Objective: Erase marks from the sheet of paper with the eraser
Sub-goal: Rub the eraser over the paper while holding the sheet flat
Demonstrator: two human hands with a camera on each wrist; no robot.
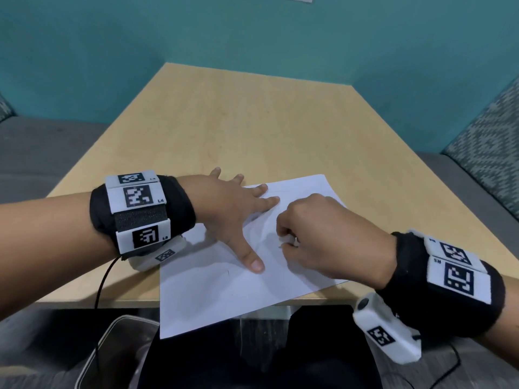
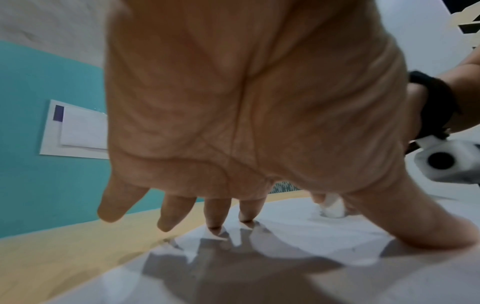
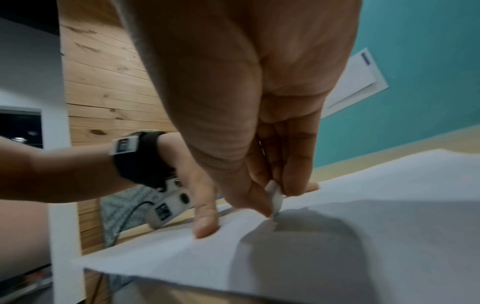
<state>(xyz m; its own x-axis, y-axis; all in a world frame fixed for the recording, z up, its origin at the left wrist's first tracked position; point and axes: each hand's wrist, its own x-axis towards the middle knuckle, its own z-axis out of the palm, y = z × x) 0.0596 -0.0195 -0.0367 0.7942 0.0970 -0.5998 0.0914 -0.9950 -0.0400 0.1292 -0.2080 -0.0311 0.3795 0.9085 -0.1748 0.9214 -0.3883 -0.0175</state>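
A white sheet of paper (image 1: 213,290) lies at the near edge of the light wooden table (image 1: 238,130), its lower left corner hanging past the edge. My left hand (image 1: 238,209) lies flat with fingers spread, pressing the sheet (image 2: 285,267) down; the thumb reaches toward me. My right hand (image 1: 317,234) pinches a small white eraser (image 1: 289,240) between thumb and fingers, its tip against the paper (image 3: 363,236). The eraser (image 3: 275,197) shows clearly in the right wrist view and, beyond my left thumb, as the eraser (image 2: 332,207) in the left wrist view. A small dark mark (image 1: 228,273) sits near my left thumb.
A teal wall (image 1: 252,37) stands behind the table. Grey seats flank it, with a patterned cushion (image 1: 488,147) at right. A clear plastic bin (image 1: 118,355) sits below the table's near edge at left. A cable (image 1: 101,287) hangs from my left wrist.
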